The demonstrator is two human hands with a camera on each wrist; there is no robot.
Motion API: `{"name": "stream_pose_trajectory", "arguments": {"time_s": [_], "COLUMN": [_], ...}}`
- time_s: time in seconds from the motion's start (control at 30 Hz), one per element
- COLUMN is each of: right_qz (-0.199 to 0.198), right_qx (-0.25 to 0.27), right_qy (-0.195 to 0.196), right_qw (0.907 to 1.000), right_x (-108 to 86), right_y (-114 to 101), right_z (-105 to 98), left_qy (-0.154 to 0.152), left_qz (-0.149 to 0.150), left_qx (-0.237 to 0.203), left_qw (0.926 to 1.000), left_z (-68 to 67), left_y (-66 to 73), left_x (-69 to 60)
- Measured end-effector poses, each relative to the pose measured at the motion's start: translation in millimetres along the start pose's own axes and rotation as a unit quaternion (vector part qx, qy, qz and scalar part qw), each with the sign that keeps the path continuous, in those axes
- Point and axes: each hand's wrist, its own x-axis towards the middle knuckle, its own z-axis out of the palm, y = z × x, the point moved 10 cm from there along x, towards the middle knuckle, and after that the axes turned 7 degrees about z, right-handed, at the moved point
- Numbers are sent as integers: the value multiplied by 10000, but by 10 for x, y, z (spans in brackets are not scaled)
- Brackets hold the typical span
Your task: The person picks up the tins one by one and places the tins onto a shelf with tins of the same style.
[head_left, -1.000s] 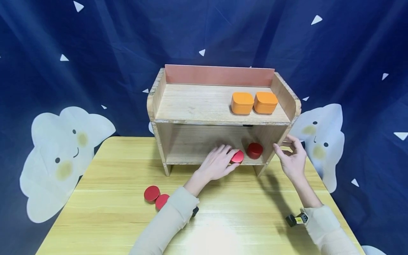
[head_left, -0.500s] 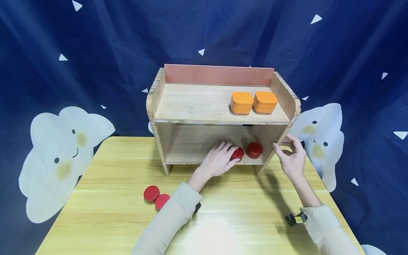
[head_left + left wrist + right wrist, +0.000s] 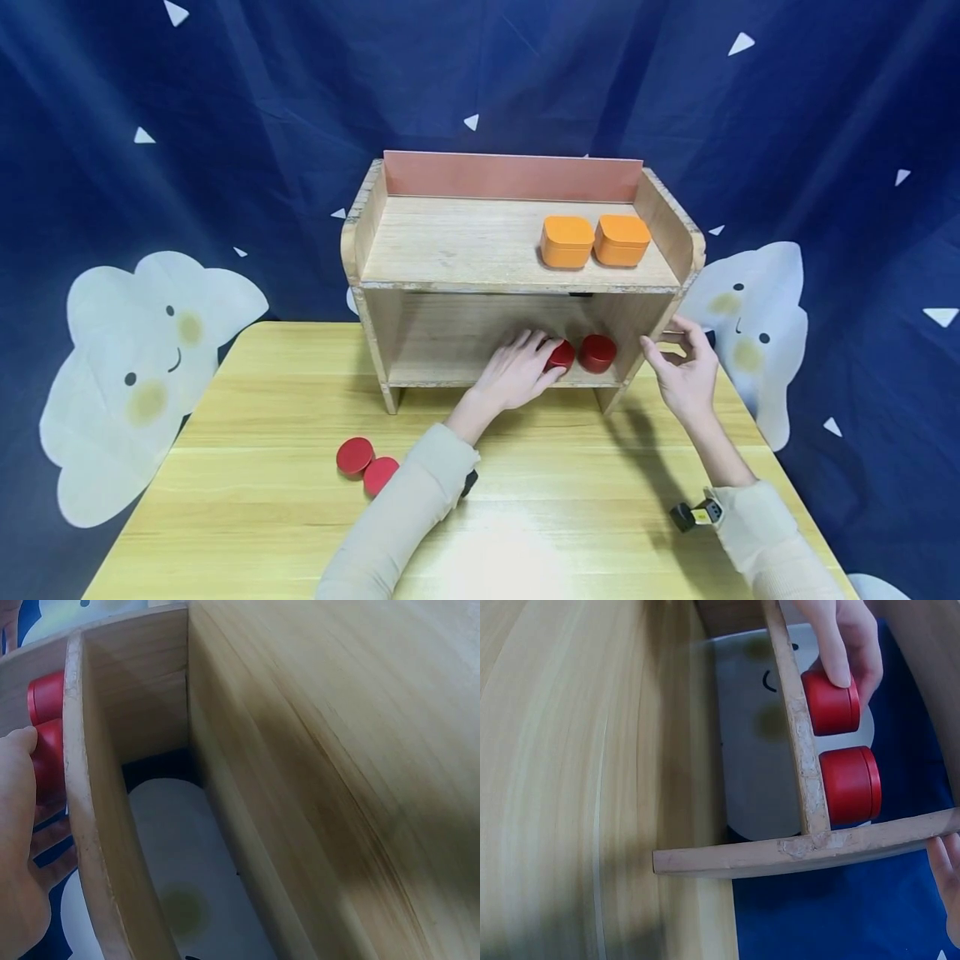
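In the head view my left hand reaches into the lower level of a small wooden shelf and grips a red round tin between thumb and fingers. The tin stands upright on the lower board, left of a second red tin. A narrow gap parts the two tins in the right wrist view, where lid seams show. Outside the shelf's right side panel, my right hand touches the panel with its fingertips, fingers loosely bent. Some of the right fingers are hidden behind the panel.
Two orange square boxes stand on the shelf's top board, toward the right. Two more red tins stand on the wooden table at front left, one partly covered by my left sleeve. A dark blue curtain hangs behind.
My left hand has pushed its tin slightly deeper onto the lower board, and the tin now sits level beside the other. My right hand stays at the side panel.
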Motion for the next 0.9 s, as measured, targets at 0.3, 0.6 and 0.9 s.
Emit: {"name": "stream_pose_trajectory", "arguments": {"time_s": [0.3,0.6,0.9], "right_qz": [49,2,-23], "right_qx": [55,126,106], "right_qy": [-15,-18,13], "right_qw": [10000,9999,9999], "right_x": [-7,-12,-9], "right_y": [-6,-21,-29], "right_z": [16,18,4], "left_qy": [-147,-105,-71], "left_qz": [-117,-194,-123], "left_qx": [-66,-297,-281], "left_qw": [9998,9993,9995], "left_z": [22,14,-60], "left_y": [-23,-44,-38], "left_x": [4,-79,-195]}}
